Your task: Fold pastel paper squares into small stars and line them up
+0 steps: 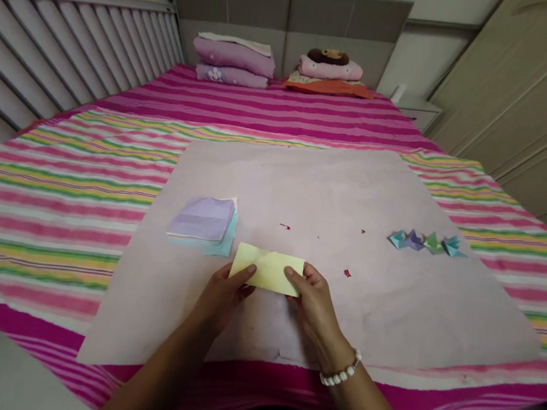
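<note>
A folded sheet of yellow paper [268, 273] is held up between my two hands, above the near part of the large pale sheet [306, 182]. My left hand [224, 293] pinches its left end, thumb on top and fingers underneath. At the other end my right hand [314, 301] grips it the same way; a white bead bracelet is on that wrist. To the left lies a stack of coloured paper [204, 218], lilac on top with light blue edges below. Several small folded paper pieces [424, 242] in blue, purple and green sit in a row at the right.
Small red scraps [347, 273] lie on the pale sheet, which is spread over a striped bedcover [50, 216]. Folded bedding [235, 59] and a pillow stack with a brown plush toy [328, 56] stand by the headboard [289, 12]. A railing [72, 51] runs along the left.
</note>
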### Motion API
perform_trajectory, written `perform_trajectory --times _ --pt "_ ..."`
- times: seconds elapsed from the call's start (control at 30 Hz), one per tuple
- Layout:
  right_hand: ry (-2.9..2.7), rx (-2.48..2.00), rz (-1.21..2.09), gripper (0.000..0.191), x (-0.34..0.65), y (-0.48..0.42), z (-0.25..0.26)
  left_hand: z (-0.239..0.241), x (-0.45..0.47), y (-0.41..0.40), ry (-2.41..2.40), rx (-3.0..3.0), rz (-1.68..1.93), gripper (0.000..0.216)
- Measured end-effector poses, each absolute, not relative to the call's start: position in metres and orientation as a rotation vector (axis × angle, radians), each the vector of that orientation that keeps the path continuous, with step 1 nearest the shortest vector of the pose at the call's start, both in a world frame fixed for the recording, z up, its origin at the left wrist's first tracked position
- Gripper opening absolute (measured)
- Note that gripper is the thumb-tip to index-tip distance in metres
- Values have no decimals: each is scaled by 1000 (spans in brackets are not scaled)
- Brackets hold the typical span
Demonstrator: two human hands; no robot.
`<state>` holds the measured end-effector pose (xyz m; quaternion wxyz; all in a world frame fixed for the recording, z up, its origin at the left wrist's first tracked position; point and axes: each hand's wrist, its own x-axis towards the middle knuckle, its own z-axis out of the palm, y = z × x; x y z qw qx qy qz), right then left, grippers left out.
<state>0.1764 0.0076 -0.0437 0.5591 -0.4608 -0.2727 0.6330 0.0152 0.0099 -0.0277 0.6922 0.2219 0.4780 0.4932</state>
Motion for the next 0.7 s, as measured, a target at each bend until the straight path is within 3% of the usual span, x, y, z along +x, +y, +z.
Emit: perform_trajectory --times 0.7 --pt "-877 -1021 1482 28 176 2 -43 -27 20 10 1074 562 1100 36"
